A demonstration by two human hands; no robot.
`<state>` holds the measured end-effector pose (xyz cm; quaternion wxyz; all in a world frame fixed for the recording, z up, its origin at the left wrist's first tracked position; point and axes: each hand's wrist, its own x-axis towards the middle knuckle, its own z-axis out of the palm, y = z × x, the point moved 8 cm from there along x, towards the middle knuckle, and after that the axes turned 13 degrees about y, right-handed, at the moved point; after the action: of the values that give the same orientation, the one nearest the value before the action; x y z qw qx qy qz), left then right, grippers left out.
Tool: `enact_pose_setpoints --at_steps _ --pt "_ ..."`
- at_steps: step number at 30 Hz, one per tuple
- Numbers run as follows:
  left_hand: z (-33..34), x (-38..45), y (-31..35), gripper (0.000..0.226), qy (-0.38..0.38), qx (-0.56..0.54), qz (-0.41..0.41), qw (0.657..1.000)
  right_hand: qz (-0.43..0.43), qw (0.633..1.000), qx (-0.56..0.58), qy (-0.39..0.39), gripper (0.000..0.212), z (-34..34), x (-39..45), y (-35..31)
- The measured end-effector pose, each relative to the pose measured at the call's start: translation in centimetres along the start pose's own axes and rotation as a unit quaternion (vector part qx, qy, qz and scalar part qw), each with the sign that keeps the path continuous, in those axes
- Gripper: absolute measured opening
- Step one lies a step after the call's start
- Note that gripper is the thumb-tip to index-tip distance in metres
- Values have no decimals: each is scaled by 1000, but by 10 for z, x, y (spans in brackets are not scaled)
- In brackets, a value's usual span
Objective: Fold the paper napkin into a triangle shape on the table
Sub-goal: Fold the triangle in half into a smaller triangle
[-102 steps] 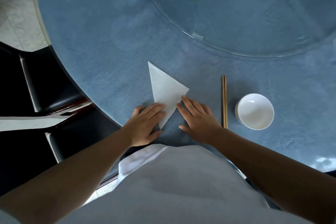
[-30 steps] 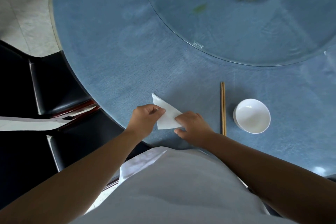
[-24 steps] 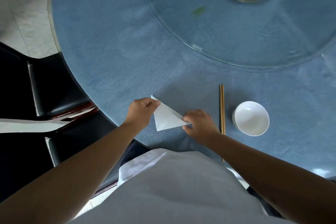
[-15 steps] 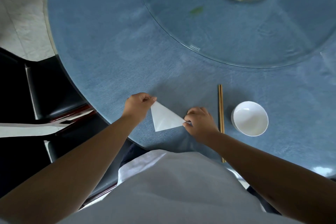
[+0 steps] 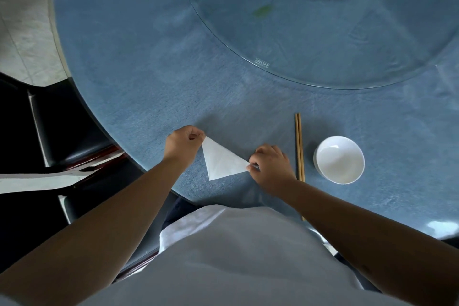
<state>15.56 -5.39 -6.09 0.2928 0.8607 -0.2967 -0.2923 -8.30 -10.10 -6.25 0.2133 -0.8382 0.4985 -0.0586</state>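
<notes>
A white paper napkin [image 5: 221,161] lies as a small flat triangle on the blue tablecloth [image 5: 139,77], close to the table's near edge. My left hand [image 5: 182,143] pinches its upper left corner between thumb and fingers. My right hand [image 5: 270,164] pinches its right corner. The third corner points toward me and is free. Both hands rest low on the cloth, one at each end of the napkin.
A pair of wooden chopsticks [image 5: 298,146] lies just right of my right hand, with a white bowl [image 5: 339,159] beyond it. A large glass turntable [image 5: 323,32] covers the far table. Dark chairs [image 5: 62,126] stand at the left.
The large triangle has been folded into a smaller one. My hands slid apart from its middle to its left and right corners, and the napkin now lies flatter.
</notes>
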Motion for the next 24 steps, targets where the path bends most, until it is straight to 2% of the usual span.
enact_pose_setpoints --at_steps 8,24 --pt "3 3 -1 6 17 -3 0 1000 26 1000 -10 4 15 -3 -2 1" --pt "1 7 2 11 40 95 -13 995 32 999 -31 -5 7 -6 -3 2"
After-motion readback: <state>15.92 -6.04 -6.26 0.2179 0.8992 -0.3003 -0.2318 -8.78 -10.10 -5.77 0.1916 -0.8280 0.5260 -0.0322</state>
